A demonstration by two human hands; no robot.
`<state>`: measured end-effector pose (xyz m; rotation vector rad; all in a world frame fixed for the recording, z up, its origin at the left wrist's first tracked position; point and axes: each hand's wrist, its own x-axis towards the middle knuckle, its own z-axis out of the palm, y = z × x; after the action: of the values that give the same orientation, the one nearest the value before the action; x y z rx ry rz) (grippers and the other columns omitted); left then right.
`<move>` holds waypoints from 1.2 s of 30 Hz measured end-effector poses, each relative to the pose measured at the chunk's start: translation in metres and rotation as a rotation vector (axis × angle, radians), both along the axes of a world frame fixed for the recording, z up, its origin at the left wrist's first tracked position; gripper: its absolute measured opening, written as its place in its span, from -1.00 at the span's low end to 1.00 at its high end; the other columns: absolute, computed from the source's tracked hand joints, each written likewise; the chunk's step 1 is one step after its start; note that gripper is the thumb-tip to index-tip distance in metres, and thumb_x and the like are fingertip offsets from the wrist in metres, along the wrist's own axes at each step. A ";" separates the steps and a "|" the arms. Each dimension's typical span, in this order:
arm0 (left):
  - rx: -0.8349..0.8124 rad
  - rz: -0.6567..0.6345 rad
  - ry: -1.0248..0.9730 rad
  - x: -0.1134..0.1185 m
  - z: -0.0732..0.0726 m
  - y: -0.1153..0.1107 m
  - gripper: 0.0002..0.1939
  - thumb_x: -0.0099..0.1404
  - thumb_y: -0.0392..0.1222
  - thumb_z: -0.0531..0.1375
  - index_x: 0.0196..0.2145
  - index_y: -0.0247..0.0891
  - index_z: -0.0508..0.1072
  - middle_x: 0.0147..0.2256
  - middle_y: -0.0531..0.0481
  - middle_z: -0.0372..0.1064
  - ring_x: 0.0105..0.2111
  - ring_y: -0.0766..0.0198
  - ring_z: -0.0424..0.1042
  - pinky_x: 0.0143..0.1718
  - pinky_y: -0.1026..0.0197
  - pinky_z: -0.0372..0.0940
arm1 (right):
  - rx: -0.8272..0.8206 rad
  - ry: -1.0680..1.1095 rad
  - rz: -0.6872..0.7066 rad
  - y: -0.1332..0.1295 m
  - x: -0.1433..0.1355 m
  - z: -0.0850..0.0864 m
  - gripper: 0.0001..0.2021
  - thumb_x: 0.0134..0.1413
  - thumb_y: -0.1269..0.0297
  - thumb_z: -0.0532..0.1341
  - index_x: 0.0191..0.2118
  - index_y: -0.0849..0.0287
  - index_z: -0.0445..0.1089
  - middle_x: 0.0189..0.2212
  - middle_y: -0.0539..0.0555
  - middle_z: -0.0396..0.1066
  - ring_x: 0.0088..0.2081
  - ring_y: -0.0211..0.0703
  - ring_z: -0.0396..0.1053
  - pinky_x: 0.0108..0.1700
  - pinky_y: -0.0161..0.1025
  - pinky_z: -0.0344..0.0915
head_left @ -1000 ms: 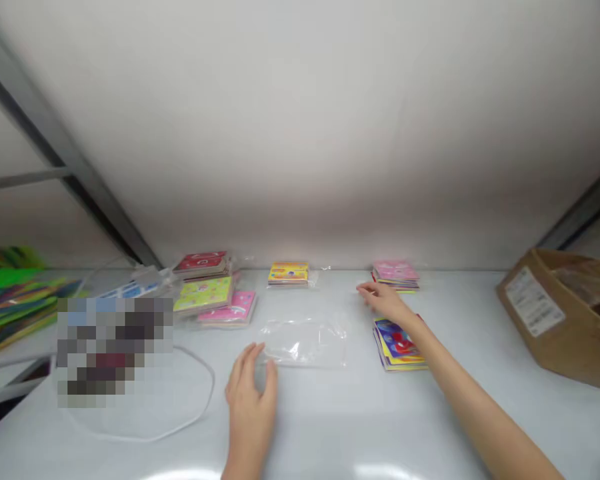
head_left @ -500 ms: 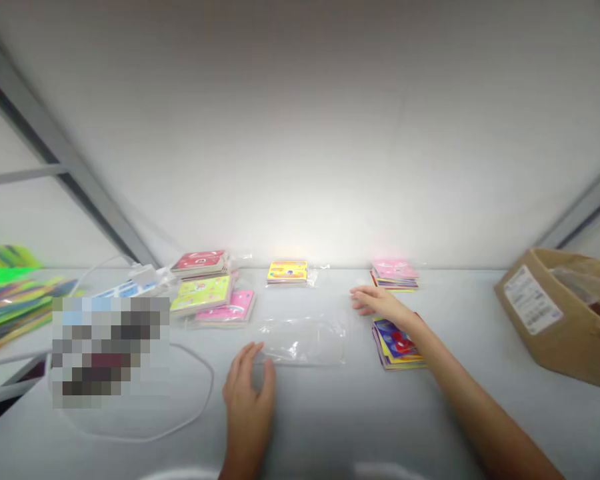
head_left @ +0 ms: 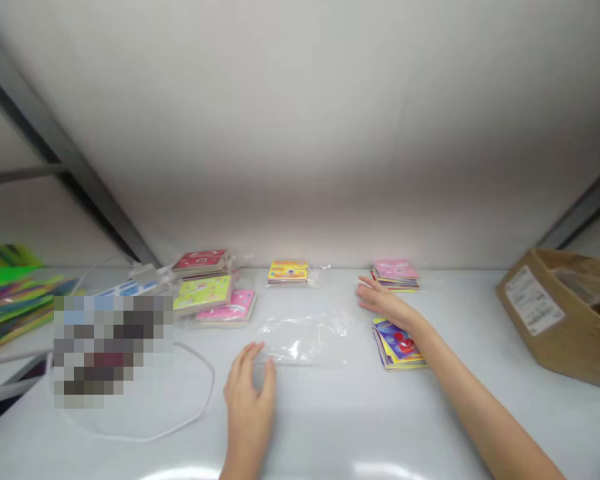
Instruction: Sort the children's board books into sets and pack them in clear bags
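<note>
A clear plastic bag [head_left: 303, 340] lies flat on the table in the middle. My left hand [head_left: 250, 387] is at the bag's left end, fingers apart, the fingertips by its edge. My right hand [head_left: 387, 303] hovers over the table with fingers stretched out, holding nothing. Its fingertips are close to a pink-topped stack of small booklets [head_left: 395, 269] at the back. Below my right wrist sits another stack of booklets [head_left: 397, 343] with a blue, yellow and red cover, partly hidden by the forearm. A small yellow and orange packet [head_left: 288, 272] lies behind the bag.
Bagged booklets with red [head_left: 200, 260], lime-green [head_left: 203, 293] and pink [head_left: 230, 307] covers are piled at the back left. A white cable [head_left: 213, 380] loops over the table [head_left: 330, 427]. An opened cardboard box [head_left: 555, 327] stands at the right; colourful bundles [head_left: 15, 307] lie far left.
My right hand has shifted slightly right, its fingertips nearer the pink-topped stack, and its fingers have spread a little. My left hand and the bag stay almost where they were.
</note>
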<state>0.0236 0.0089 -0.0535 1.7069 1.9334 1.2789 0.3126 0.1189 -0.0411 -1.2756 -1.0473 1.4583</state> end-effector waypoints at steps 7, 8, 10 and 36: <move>-0.003 0.011 0.008 0.001 0.001 -0.001 -0.62 0.21 -0.02 0.03 -0.11 -0.28 0.37 -0.03 -0.22 0.31 0.04 -0.04 0.27 0.10 -0.18 0.10 | 0.083 -0.077 -0.115 0.000 0.005 0.006 -0.54 0.00 0.25 0.21 0.08 0.08 0.28 0.15 0.13 0.18 0.13 -0.10 0.21 0.12 -0.12 0.20; -0.004 0.014 0.008 0.001 0.001 -0.001 -0.62 0.21 -0.02 0.03 -0.11 -0.28 0.37 -0.03 -0.21 0.31 0.04 -0.04 0.26 0.10 -0.18 0.10 | 0.098 -0.077 -0.127 0.000 0.006 0.007 -0.55 0.00 0.25 0.22 0.07 0.08 0.29 0.14 0.13 0.20 0.12 -0.12 0.21 0.12 -0.15 0.20; 0.007 0.011 0.006 0.001 0.001 -0.001 -0.63 0.21 -0.02 0.03 -0.12 -0.26 0.37 -0.03 -0.20 0.31 0.04 -0.03 0.27 0.10 -0.17 0.10 | 0.122 -0.078 -0.156 0.000 0.010 0.011 -0.57 -0.02 0.26 0.23 0.04 0.08 0.31 0.12 0.12 0.23 0.11 -0.15 0.24 0.12 -0.18 0.20; 0.058 0.005 -0.009 -0.002 -0.007 -0.002 -0.66 0.20 -0.04 0.04 -0.15 -0.25 0.39 -0.04 -0.20 0.30 0.03 -0.01 0.28 0.10 -0.13 0.13 | -0.038 -0.626 -0.499 -0.085 0.094 -0.018 -0.65 -0.24 -0.02 0.22 -0.43 0.19 0.46 -0.57 0.10 0.46 -0.56 -0.10 0.38 -0.58 -0.25 0.21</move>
<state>0.0215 0.0065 -0.0607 1.7212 1.9148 1.3549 0.4070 0.0336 -0.0593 -1.9215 -0.9818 0.7122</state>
